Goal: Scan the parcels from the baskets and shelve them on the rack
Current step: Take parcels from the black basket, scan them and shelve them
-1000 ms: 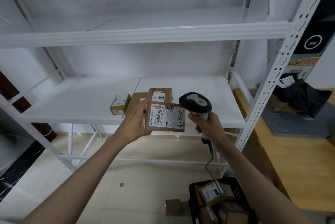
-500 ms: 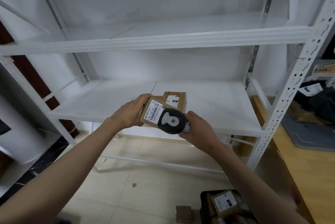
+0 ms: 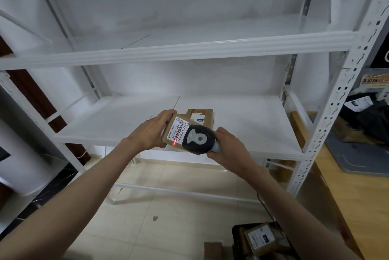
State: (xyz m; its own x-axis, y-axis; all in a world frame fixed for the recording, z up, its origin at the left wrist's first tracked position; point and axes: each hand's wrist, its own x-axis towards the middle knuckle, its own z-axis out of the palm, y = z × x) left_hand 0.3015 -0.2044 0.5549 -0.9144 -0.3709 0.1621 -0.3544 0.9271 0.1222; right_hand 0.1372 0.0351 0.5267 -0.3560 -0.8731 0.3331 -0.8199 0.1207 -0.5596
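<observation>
Two hands are in view, the left hand [image 3: 150, 132] and the right hand [image 3: 228, 147]. One barcode scanner [image 3: 199, 138] shows. One cardboard parcel [image 3: 173, 131] is held, with a second parcel [image 3: 202, 117] at its 1 o'clock on the shelf. One white rack [image 3: 341, 82] shows two shelf boards. One black basket [image 3: 239, 238] holds several parcels, too crowded to count.
</observation>
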